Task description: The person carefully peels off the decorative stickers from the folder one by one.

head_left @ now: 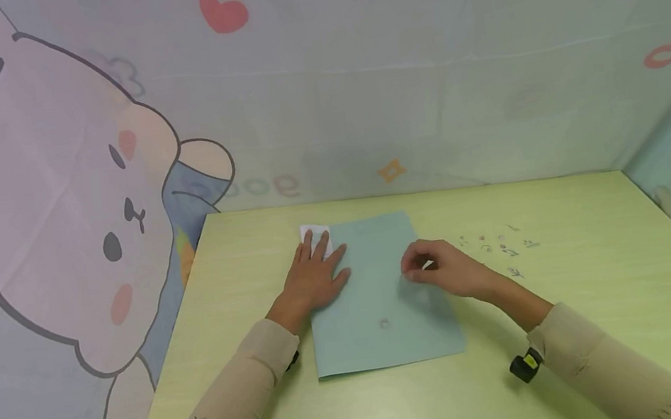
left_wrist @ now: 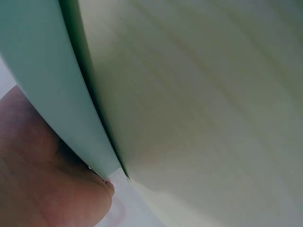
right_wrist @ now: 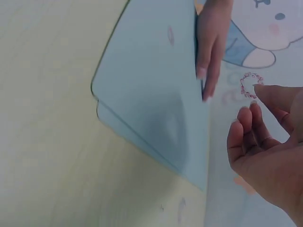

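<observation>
A pale blue-green folded card or folder (head_left: 374,254) lies on the table, its layers slightly apart at one corner in the right wrist view. My left hand (head_left: 313,280) rests flat with spread fingers on its upper left part, over a small white paper (head_left: 324,227). Raised above the card's right side, my right hand (head_left: 447,269) pinches a small pink wreath-shaped sticker (right_wrist: 242,86) at its fingertips. A faint small ring-shaped mark or sticker (head_left: 384,324) shows on the card's lower half. In the left wrist view, the hand (left_wrist: 52,184) hides most of the white paper.
Several small cut-out stickers or scraps (head_left: 510,249) lie scattered on the pale yellow-green table (head_left: 582,318), right of the card. Behind the table hangs a cartoon-printed cloth (head_left: 356,78). A black wrist camera (head_left: 527,365) hangs below the right sleeve.
</observation>
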A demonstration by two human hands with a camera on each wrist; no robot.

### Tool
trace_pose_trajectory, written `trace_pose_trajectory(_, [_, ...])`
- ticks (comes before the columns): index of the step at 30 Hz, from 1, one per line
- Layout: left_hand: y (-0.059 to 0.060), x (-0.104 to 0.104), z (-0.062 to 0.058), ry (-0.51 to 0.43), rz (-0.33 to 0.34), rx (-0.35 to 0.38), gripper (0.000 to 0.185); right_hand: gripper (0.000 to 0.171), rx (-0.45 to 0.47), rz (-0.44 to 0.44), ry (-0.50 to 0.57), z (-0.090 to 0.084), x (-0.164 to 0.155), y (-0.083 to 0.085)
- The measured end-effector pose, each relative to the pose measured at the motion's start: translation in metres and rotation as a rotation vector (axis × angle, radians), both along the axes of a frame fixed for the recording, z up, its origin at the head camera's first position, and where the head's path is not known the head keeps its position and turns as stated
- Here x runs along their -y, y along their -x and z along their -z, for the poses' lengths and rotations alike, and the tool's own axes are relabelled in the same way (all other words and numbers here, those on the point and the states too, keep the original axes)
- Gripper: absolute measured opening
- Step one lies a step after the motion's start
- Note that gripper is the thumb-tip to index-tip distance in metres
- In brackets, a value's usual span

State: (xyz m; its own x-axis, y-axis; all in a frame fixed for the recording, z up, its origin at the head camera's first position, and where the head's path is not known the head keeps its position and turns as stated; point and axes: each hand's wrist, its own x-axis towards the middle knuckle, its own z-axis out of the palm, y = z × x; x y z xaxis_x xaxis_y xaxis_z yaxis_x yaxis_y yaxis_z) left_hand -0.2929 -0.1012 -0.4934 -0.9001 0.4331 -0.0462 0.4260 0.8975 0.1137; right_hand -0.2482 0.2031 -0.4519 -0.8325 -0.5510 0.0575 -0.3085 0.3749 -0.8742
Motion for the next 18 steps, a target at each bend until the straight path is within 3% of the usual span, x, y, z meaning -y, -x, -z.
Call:
trace_pose_trajectory(6, [0.0, 0.0, -0.001, -0.015, -0.002, 0.005, 0.061, 0.01, -0.001, 0.062, 0.0, -0.005, -0.024, 0.0])
trace_pose_trajectory(18, [-0.001, 0.0, -0.001, 0.005, 0.003, -0.003, 0.062, 0.025, 0.014, 0.167, -0.007, 0.005, -0.052, 0.004])
